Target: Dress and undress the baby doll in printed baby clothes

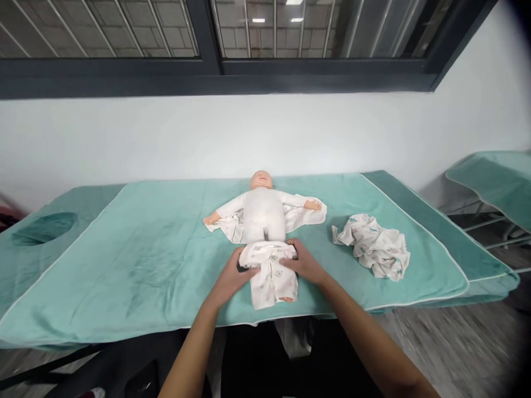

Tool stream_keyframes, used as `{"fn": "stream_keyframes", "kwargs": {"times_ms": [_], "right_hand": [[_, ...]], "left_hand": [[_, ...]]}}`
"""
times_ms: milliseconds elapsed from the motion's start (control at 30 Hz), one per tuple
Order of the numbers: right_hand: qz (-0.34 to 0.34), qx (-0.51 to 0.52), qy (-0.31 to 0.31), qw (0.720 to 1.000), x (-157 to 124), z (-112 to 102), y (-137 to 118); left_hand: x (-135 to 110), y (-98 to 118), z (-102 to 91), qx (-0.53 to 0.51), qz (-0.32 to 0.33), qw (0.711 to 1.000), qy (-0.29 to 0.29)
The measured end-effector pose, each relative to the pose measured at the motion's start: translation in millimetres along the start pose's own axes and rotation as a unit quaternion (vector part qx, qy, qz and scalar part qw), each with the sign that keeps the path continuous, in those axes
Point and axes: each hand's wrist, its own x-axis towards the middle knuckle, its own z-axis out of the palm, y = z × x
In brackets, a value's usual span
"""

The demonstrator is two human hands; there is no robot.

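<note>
Your left hand [234, 276] and right hand [305, 262] clutch the trousers [271, 282] at the waist of the doll [263, 213]: legs covered, jacket [299, 217] lying open.

Teal-covered bed [145, 260]: doll [264, 213], crumpled cloth [373, 251]

Smooth plastic doll [262, 204], soft printed cloth trousers [271, 276], matt plush teal towel [145, 260].

A white wall [124, 138] was seen behind, w/ a dark-framed window [103, 27] set along its top. Ceiling lights [258, 20] were seen lit thru the glass. A teal-covered bed [124, 249] was placed against the wall, w/ a face hole [43, 228] at left. A 2nd teal bed [493, 177] was seen at right, apart. Grey floor [456, 342] was shown below.
</note>
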Motion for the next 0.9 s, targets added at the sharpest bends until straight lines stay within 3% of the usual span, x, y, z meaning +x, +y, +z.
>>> {"fn": "stream_keyframes", "kwargs": {"times_ms": [133,233,400,500,900], "right_hand": [[-0.086,-0.084,-0.079,0.99,-30,-3,-1],[-0.12,-0.15,-0.088,0.977,-40,1,0],[-0.113,-0.204,-0.076,0.969,-43,4,-12],[-0.099,-0.219,-0.073,0.968,-46,3,-21],[-0.042,-0.159,-0.051,0.985,-71,8,-50]], "left_hand": [[-24,6,-4.1,0.081,0.057,0.989,-0.113],[-34,7,0.0,0.132,0.072,0.979,-0.141],[-44,15,13.6,0.219,0.12,0.962,-0.107],[-49,22,20.6,0.22,0.134,0.963,-0.085],[-82,29,42.2,0.175,0.08,0.98,-0.048]]}}
